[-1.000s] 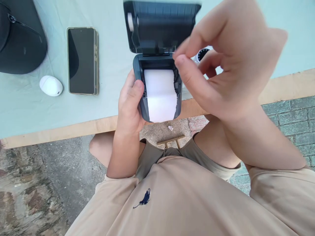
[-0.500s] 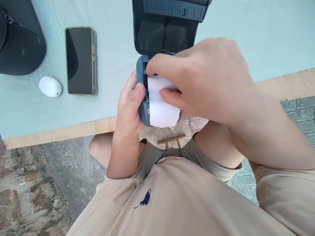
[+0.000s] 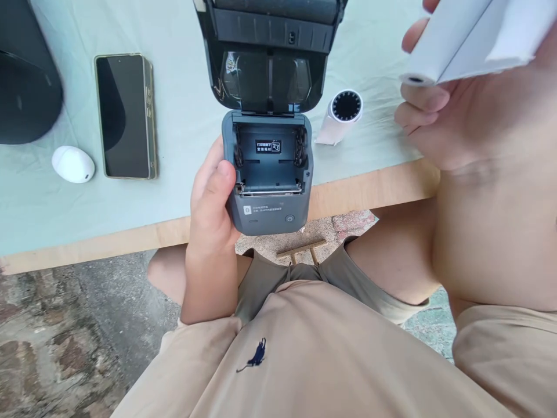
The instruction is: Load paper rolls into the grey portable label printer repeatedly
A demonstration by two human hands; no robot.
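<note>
My left hand (image 3: 213, 197) grips the left side of a dark portable label printer (image 3: 272, 215), thumb on its edge. The printer's lid (image 3: 270, 69) is swung up and away, and its paper bay shows a small printed label inside but no roll. Off to the upper right, my right hand (image 3: 456, 116) holds a white paper roll (image 3: 452, 40) with a loose flap of paper, its hollow core end facing me. On the table just right of the printer stands another white roll (image 3: 342, 116) with a dark ribbed core.
A phone (image 3: 124, 116) and a white earbud case (image 3: 73, 164) lie to the left on the pale green cloth (image 3: 183, 75). A black bag or case (image 3: 28, 87) is at the far left. The table's wooden edge (image 3: 130, 241) runs near my lap.
My right hand has lifted the paper roll out of the printer and carried it up to the right. The second roll, hidden before, now shows. The view has shifted slightly.
</note>
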